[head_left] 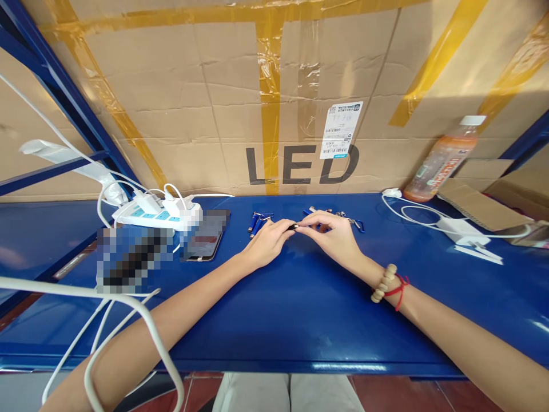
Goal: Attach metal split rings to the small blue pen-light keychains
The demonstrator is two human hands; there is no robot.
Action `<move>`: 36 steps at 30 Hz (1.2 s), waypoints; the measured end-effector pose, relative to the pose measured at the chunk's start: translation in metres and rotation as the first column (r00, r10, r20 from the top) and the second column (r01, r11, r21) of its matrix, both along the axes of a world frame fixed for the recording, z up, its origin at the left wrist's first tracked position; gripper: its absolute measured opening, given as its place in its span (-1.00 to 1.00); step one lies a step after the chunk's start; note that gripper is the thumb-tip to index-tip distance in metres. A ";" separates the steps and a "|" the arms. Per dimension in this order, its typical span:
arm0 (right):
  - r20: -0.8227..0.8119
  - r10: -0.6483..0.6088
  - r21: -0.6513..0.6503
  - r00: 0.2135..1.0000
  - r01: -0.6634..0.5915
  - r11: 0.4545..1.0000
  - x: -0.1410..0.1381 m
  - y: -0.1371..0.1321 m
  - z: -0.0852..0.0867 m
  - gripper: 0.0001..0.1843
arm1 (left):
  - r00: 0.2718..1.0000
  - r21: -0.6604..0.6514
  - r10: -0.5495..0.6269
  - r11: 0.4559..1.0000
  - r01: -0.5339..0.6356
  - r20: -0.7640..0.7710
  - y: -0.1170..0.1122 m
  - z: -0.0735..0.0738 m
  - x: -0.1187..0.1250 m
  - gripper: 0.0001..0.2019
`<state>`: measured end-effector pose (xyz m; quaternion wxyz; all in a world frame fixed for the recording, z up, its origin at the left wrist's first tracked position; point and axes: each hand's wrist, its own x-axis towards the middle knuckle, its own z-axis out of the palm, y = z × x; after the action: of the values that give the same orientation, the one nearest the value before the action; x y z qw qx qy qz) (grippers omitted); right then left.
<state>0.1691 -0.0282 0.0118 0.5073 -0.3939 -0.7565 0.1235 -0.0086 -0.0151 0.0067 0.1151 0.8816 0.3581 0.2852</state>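
In the head view, my left hand (268,243) and my right hand (332,234) meet above the blue shelf top, fingertips almost touching. Both are closed in a pinch around a small black piece (292,227) with a light-coloured tip; the fingers cover most of it, so its kind cannot be made out. Just behind my left hand lie several small blue metal pieces (257,222) with silver ends. More blue and silver pieces lie behind my right hand, partly hidden by it, among them a blue carabiner-like hook (359,225).
On the left are a white power strip (150,217) with plugs, a phone (206,243) and loose white cables (128,300). A tilted drink bottle (444,160), a white charger (463,230) and cardboard pieces (480,203) sit right. A large taped carton (231,97) stands behind.
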 end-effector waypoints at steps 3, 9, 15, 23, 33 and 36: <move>-0.021 0.038 -0.046 0.999 -0.039 0.998 0.000 0.001 0.000 -0.74 | 1.000 0.023 -0.002 1.000 0.002 0.000 0.000 -0.001 0.000 -0.77; 0.016 0.088 -0.087 0.996 -0.086 0.992 0.001 0.003 0.002 -0.76 | 1.000 0.071 -0.004 0.997 0.005 -0.017 0.002 -0.004 -0.001 -0.76; 0.156 0.069 -0.057 0.985 -0.060 0.997 0.001 -0.001 0.004 -0.79 | 0.992 0.066 0.121 0.990 -0.124 0.041 0.001 -0.002 0.001 -0.81; 0.183 -0.066 0.036 0.981 0.061 0.998 0.003 0.001 -0.002 -0.81 | 0.827 -0.056 0.524 0.849 -0.525 0.206 0.007 -0.002 -0.003 -0.77; 0.197 -0.057 0.055 0.979 0.047 0.997 0.004 0.003 -0.005 -0.78 | 0.830 -0.007 0.555 0.831 -0.556 0.053 0.009 -0.003 -0.002 -0.78; 0.219 -0.068 0.060 0.973 0.056 0.997 0.005 0.004 -0.005 -0.78 | 0.874 -0.033 0.478 0.878 -0.477 0.083 0.010 -0.004 -0.002 -0.76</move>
<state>0.1741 -0.0244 0.0063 0.4342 -0.4149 -0.7984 0.0429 -0.0107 -0.0050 0.0023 0.0618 0.7518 0.5608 0.3414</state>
